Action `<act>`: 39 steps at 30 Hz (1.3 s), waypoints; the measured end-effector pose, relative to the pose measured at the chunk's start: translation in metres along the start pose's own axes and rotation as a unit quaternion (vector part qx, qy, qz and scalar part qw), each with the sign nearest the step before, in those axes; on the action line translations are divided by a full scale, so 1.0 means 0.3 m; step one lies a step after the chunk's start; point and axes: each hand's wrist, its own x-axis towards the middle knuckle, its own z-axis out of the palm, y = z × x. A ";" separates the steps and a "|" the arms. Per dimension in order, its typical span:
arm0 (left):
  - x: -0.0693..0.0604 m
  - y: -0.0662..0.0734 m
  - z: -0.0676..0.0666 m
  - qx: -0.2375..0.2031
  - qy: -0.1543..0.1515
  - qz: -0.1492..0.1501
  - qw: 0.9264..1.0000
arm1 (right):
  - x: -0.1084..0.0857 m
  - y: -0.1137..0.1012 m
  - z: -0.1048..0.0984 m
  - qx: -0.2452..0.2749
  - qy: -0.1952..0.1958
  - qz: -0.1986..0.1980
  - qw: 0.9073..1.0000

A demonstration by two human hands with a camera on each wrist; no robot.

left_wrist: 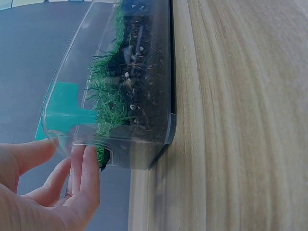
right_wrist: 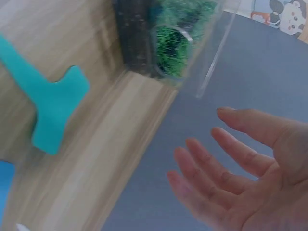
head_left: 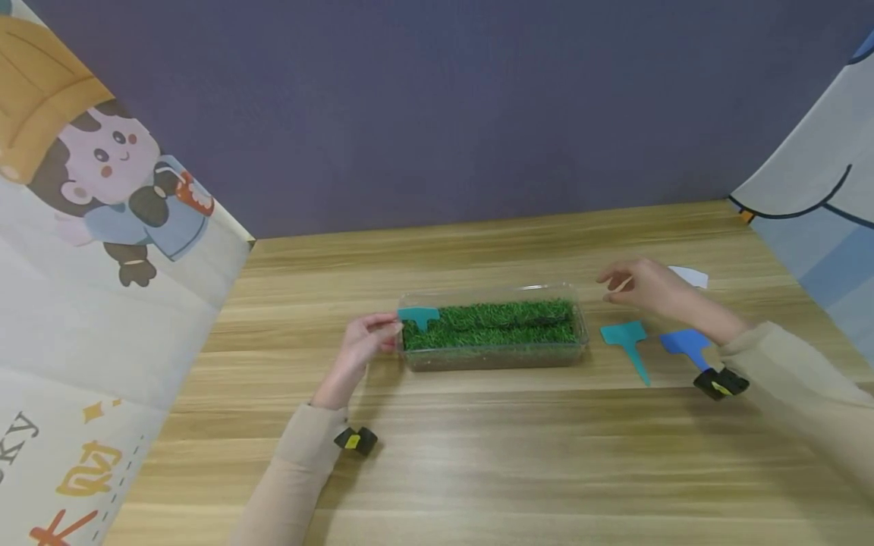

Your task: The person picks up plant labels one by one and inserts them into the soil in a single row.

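A clear plastic box [head_left: 495, 358] holds soil and two strips of green turf [head_left: 505, 315]. Upright in the turf at the box's left end stands a teal T-shaped plant label [head_left: 418, 314]. My left hand [head_left: 365, 341] is at that end; in the left wrist view its fingertips touch the end wall and the thumb tip is by the rim near the label. Off the box's right end, my right hand [head_left: 645, 287] hovers with loosely bent fingers and nothing in them. Below it lie a second teal plant label [head_left: 624, 335] and a blue one [head_left: 685, 343].
A white piece [head_left: 691, 276], partly hidden by the right hand, lies behind it. The wooden table [head_left: 492, 455] meets a dark blue backdrop [head_left: 478, 114] at the back. Printed cloth panels [head_left: 68, 318] stand at both sides.
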 end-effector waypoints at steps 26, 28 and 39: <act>0.002 0.005 0.001 -0.011 0.002 -0.013 1.000 | -0.025 0.149 0.079 -0.016 -0.066 0.037 0.997; 0.003 0.004 0.001 -0.008 0.001 -0.010 1.000 | -0.025 0.157 0.087 -0.026 -0.076 0.037 0.996; 0.003 0.003 0.002 -0.005 0.004 -0.016 1.000 | -0.026 0.170 0.115 -0.059 -0.082 0.022 0.995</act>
